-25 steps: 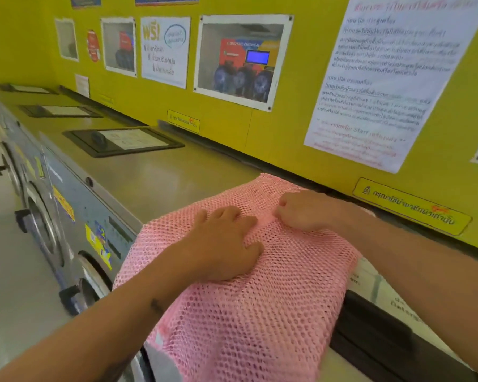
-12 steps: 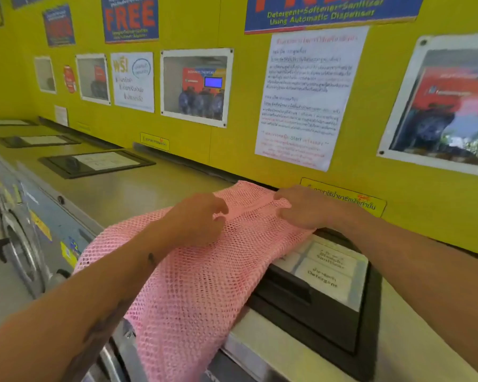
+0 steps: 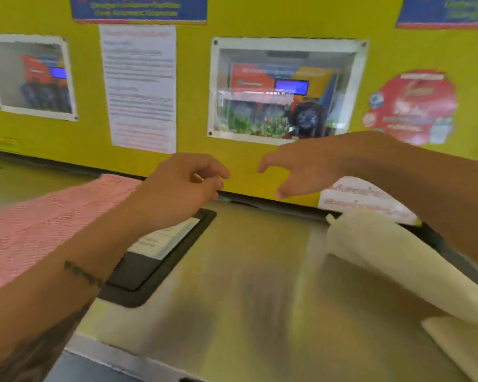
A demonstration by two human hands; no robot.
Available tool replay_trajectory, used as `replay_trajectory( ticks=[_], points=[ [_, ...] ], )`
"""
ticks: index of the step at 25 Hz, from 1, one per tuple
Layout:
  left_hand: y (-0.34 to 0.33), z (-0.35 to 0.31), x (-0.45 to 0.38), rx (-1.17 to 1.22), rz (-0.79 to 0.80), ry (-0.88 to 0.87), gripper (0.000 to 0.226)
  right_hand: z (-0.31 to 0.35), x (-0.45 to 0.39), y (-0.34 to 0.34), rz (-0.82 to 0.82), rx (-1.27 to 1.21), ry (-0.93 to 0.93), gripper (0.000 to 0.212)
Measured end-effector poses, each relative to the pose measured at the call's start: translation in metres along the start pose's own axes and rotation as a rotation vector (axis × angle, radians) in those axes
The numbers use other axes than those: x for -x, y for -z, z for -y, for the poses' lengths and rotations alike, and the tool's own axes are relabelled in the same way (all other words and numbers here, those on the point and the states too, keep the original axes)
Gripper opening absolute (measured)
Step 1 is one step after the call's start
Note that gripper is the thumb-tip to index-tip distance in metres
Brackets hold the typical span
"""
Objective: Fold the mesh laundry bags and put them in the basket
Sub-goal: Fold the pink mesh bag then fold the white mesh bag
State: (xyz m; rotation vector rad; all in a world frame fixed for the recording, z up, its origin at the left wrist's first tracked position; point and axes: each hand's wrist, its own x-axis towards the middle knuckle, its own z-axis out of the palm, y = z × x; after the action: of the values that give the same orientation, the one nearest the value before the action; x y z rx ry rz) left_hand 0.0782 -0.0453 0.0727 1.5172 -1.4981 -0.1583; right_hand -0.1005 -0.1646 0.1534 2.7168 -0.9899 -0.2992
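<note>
The pink mesh laundry bag (image 3: 39,224) lies flat on the steel washer top at the left, partly behind my left forearm. My left hand (image 3: 185,183) hovers past its right edge with the fingers curled together and nothing visible in them. My right hand (image 3: 295,169) is in the air near the yellow wall, fingers spread and empty. A cream mesh bag (image 3: 392,257) lies on the washer top at the right, under my right forearm. No basket is in view. The picture is blurred by motion.
The steel washer top (image 3: 246,285) spreads out below my hands. A black detergent drawer lid (image 3: 149,271) is set into it beside the pink bag. The yellow wall (image 3: 193,106) with posters and framed pictures rises right behind.
Both hands have let go of the pink bag and moved right. My view has swung right, so the pink bag now sits at the left and a cream bag has come into view.
</note>
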Motion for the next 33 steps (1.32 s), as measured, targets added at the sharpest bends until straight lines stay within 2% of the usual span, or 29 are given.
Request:
replay_trajectory(
  ticks=[3,6,9,13,17,20,23,24,26,27,28,31,33],
  points=[
    [-0.054,-0.036,-0.004,-0.035,0.081,-0.107,0.018,-0.044,0.054,-0.023,0.142,-0.018,-0.106,0.068],
    [-0.096,-0.053,-0.008,-0.017,0.156,-0.125,0.020,-0.075,0.085,-0.056,0.261,-0.061,-0.262,0.090],
    [-0.127,-0.057,-0.011,-0.059,0.269,-0.079,0.016,-0.093,0.103,-0.088,0.261,-0.185,-0.351,0.101],
    [-0.145,-0.048,-0.011,-0.168,0.398,0.022,0.020,-0.102,0.102,-0.111,0.219,-0.318,-0.301,0.084],
    [-0.150,-0.036,-0.006,-0.167,0.526,0.169,0.058,-0.095,0.084,-0.101,0.067,-0.389,-0.199,0.067],
    [-0.143,-0.027,-0.007,-0.075,0.457,0.195,0.070,-0.076,0.070,-0.076,-0.085,-0.456,-0.126,0.063],
    [-0.114,-0.010,-0.016,0.051,0.293,0.277,0.075,-0.059,0.049,-0.053,-0.216,-0.708,-0.049,0.056],
    [-0.104,-0.003,-0.020,0.090,0.244,0.311,0.070,-0.054,0.040,-0.049,-0.228,-0.806,-0.029,0.053],
    [-0.086,0.015,-0.027,0.126,0.183,0.330,0.037,-0.044,0.020,-0.047,-0.154,-1.008,-0.011,0.041],
    [-0.078,0.023,-0.027,0.142,0.169,0.330,0.017,-0.038,0.009,-0.050,-0.067,-1.098,-0.022,0.038],
    [-0.072,0.030,-0.026,0.174,0.170,0.329,0.007,-0.034,-0.002,-0.056,0.014,-1.174,-0.053,0.039],
    [-0.062,0.046,-0.021,0.287,0.202,0.349,0.010,-0.029,-0.023,-0.084,0.102,-1.304,-0.157,0.042],
    [-0.058,0.055,-0.020,0.287,0.208,0.348,0.019,-0.032,-0.032,-0.101,0.159,-1.497,-0.123,0.034]
  ],
)
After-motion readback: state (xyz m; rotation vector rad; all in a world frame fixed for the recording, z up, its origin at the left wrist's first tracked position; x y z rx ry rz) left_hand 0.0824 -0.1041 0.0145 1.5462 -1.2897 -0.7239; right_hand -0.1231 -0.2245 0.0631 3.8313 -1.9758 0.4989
